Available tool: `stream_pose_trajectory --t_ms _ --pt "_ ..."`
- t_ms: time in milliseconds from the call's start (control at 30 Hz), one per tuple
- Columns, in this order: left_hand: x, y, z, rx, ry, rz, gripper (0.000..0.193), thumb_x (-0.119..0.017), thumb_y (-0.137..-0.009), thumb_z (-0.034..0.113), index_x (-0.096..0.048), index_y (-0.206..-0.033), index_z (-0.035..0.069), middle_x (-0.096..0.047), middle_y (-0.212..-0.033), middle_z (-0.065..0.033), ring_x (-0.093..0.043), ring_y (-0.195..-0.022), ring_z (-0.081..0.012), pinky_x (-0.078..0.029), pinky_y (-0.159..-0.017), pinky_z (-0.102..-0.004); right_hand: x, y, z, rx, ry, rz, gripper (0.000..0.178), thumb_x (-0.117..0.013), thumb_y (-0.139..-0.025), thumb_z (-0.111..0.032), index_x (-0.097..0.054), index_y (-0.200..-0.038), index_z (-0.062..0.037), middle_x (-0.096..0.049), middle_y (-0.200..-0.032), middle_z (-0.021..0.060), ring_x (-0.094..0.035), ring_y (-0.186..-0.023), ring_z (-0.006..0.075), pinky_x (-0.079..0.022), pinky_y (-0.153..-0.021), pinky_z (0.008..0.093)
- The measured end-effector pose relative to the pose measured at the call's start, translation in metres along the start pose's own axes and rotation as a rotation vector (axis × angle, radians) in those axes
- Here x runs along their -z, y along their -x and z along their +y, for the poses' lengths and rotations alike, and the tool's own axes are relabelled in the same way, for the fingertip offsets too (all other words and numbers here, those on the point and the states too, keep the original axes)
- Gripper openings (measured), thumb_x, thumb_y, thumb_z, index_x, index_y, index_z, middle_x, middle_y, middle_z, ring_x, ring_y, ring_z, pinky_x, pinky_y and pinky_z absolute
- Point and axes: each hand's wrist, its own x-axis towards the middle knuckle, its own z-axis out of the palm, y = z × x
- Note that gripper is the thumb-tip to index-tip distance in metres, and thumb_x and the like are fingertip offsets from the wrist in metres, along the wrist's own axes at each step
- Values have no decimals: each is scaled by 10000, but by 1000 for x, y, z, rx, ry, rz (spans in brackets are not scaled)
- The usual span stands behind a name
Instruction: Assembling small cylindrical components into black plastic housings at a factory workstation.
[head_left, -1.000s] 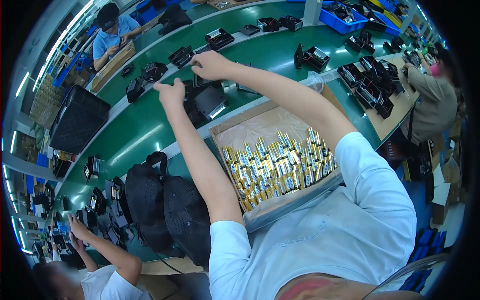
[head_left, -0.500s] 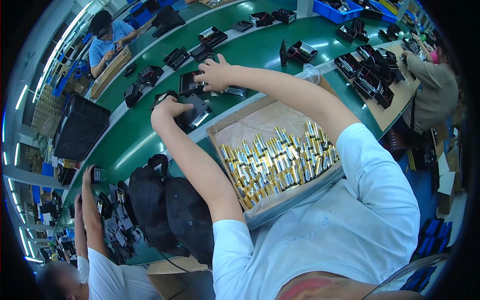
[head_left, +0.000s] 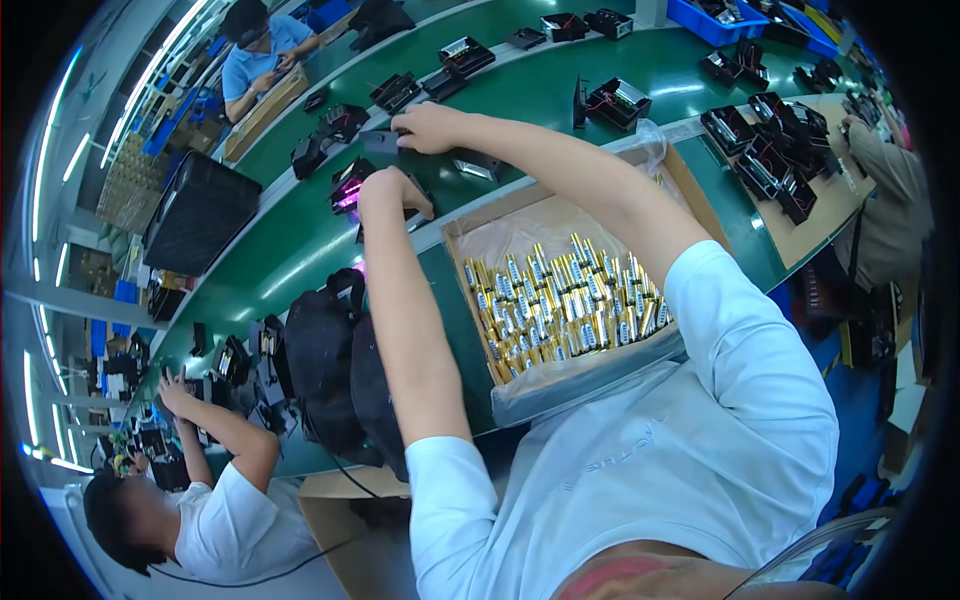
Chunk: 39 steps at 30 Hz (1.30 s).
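open brown cardboard box (head_left: 690, 190), centre-right

The left hand (head_left: 392, 192) covers most of the black part (head_left: 352, 184) under it, so its grip cannot be judged. The right hand (head_left: 428, 128) hides what its fingers press. The box (head_left: 610, 385) has its near edge under plastic.

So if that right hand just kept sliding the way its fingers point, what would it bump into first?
The right hand points left along the green belt. Directly ahead lies a flat dark grey part, seemingly already at the fingertips. Beyond it sits a black housing, though depth is hard to judge.
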Motion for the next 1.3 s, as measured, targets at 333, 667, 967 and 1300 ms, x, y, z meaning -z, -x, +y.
stream_pose_trajectory --t_ms 333,667,967,1300 --pt "38 130 -55 -145 29 28 815 -798 -571 363 -502 -1241 5 -670 -1002 -141 -645 -827 -273 -523 -713 -346 31 37 -72 0 -520 66 260 -586 -889 -238 -615 -1080 -63 -642 -865 119 -608 -737 262 -481 -713 367" --pt "-45 204 -21 -384 -288 141 785 -823 -639 349 -494 -1278 32 -580 -1211 -175 -617 -998 -334 -505 -871 -393 41 76 -97 664 -391 -63 215 -583 -880 -192 -627 -1060 -83 -626 -1039 127 -576 -960 317 -468 -868 391" --pt "-16 207 -39 -381 -131 161 625 -764 -741 375 -548 -1222 39 -613 -1124 -170 -646 -932 -292 -509 -856 -368 5 24 -54 -277 86 -51 541 -641 -747 -488 -616 -1142 -120 -602 -1144 144 -581 -1003 342 -471 -882 460" --pt "0 157 -134 -306 486 101 353 -610 -896 238 -578 -1172 21 -661 -897 -113 -634 -807 -192 -485 -747 -288 -18 -26 -41 -49 -95 -432 568 -616 -738 -470 -618 -1190 -126 -652 -1077 107 -614 -959 267 -505 -817 382"
